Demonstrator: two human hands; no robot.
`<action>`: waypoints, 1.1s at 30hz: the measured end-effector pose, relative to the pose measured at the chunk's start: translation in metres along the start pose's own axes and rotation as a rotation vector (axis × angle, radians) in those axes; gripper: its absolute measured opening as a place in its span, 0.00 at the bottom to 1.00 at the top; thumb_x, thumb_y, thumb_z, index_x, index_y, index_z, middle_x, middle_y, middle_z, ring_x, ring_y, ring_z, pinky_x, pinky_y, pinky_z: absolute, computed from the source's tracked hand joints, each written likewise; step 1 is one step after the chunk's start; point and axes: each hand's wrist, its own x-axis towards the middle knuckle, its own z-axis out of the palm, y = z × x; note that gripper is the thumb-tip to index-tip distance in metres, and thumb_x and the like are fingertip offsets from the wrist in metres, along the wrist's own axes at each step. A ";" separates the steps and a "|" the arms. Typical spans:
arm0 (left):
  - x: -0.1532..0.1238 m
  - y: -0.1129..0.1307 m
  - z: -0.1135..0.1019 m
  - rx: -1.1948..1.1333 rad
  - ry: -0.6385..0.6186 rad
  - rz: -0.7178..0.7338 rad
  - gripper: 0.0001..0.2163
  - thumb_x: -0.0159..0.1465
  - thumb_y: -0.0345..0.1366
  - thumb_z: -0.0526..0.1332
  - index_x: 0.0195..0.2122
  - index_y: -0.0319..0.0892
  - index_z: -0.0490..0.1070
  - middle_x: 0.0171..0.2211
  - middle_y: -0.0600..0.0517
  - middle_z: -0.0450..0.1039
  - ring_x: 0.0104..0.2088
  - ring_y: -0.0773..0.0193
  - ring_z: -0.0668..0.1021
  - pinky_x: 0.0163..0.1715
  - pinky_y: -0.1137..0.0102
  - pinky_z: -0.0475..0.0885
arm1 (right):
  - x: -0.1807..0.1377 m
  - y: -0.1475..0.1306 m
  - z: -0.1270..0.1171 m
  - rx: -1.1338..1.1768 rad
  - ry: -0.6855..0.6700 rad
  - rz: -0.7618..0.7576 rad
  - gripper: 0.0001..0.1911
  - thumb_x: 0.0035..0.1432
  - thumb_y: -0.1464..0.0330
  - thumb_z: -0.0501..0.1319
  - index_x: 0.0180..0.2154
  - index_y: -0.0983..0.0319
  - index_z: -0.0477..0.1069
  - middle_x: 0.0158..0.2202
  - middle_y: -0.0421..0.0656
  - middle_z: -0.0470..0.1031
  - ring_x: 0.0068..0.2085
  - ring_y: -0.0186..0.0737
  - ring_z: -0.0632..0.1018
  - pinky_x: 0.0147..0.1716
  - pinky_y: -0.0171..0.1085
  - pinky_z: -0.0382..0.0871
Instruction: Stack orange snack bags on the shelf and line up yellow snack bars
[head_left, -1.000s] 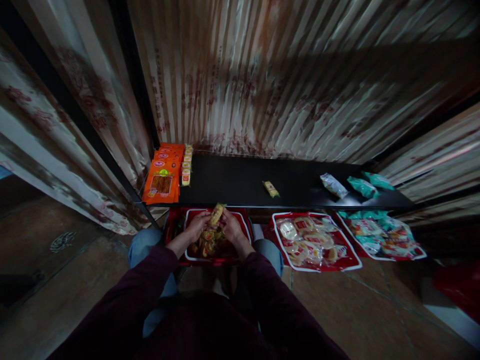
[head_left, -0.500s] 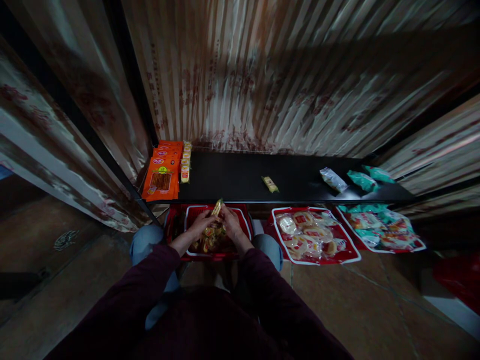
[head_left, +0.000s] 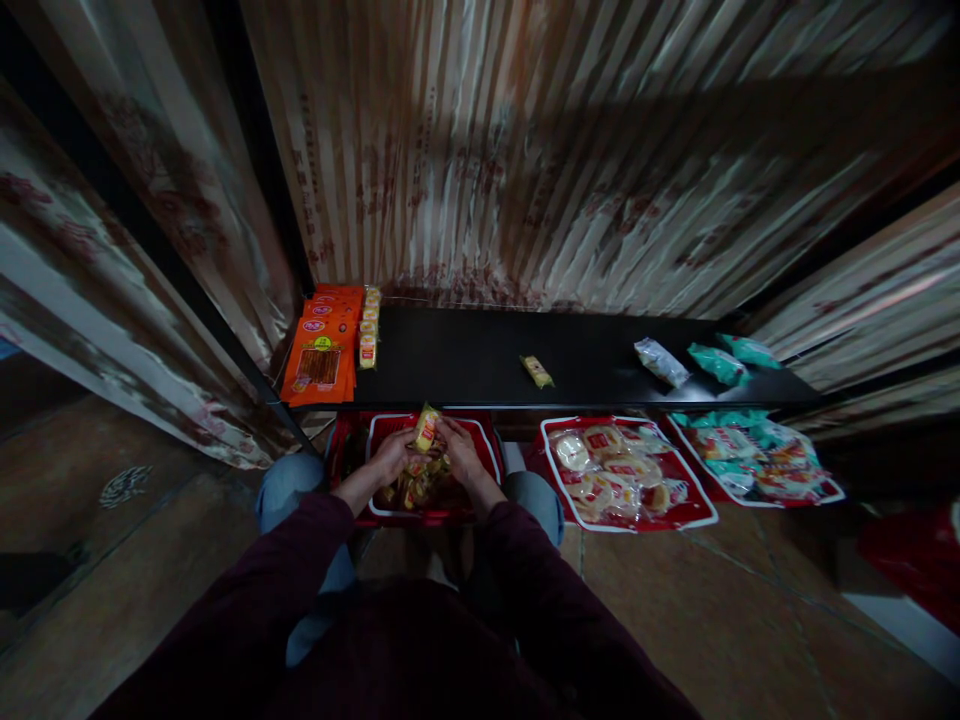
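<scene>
A small yellow packaged snack (head_left: 427,428) with a red label is held between my two hands, above a red basket with a white rim (head_left: 373,450). My left hand (head_left: 391,455) grips its left side and my right hand (head_left: 460,448) its right side. Below them, more yellow snack packets (head_left: 417,488) lie loose in the basket. On the black shelf (head_left: 450,345) just beyond, a row of yellow snack packets (head_left: 368,338) stands beside orange snack bags (head_left: 322,350). A single yellow packet (head_left: 537,371) lies apart near the shelf's middle.
Right of my knee, a red basket (head_left: 553,462) holds round packaged pastries (head_left: 615,468). Farther right, another basket (head_left: 829,497) holds green and white packets (head_left: 765,450). A whitish packet (head_left: 661,362) and two green packets (head_left: 718,364) lie on the shelf's right. Dark posts (head_left: 259,150) and draped sheeting (head_left: 465,180) enclose the shelf.
The snack in my hands has turned from its narrow edge so its labelled face shows, and it sits slightly farther left. The view has shifted slightly.
</scene>
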 end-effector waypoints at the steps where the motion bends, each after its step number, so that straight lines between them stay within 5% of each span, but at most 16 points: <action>1: 0.000 0.000 0.000 -0.001 0.002 -0.014 0.07 0.59 0.31 0.60 0.38 0.35 0.72 0.36 0.42 0.78 0.32 0.60 0.81 0.32 0.67 0.77 | 0.000 0.001 0.000 -0.006 -0.015 0.008 0.18 0.35 0.59 0.71 0.29 0.61 0.74 0.22 0.36 0.75 0.23 0.32 0.72 0.24 0.32 0.64; 33: 0.001 -0.003 0.001 0.167 0.060 0.127 0.15 0.52 0.39 0.65 0.39 0.39 0.73 0.30 0.51 0.77 0.21 0.71 0.74 0.20 0.76 0.60 | -0.012 -0.004 0.003 -0.038 -0.105 -0.067 0.21 0.36 0.61 0.71 0.36 0.61 0.75 0.33 0.40 0.79 0.29 0.34 0.75 0.30 0.33 0.67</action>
